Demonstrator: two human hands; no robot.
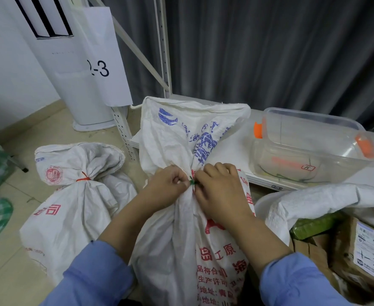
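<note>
A tall white woven sack with red and blue print stands upright in front of me, its neck gathered tight. A thin green tie wraps the neck. My left hand has its fingers curled and pinches the tie's left end against the gathered neck. My right hand pinches the tie's other end from the right, with its fingers bent over the sack. The sack's loose top flares open above the tie. How the tie is fastened is hidden between my fingers.
A second white sack, closed with a red tie, lies on the floor at left. A clear plastic box with orange clips sits on a low white shelf. At right an open sack holds cardboard boxes. Grey curtain behind.
</note>
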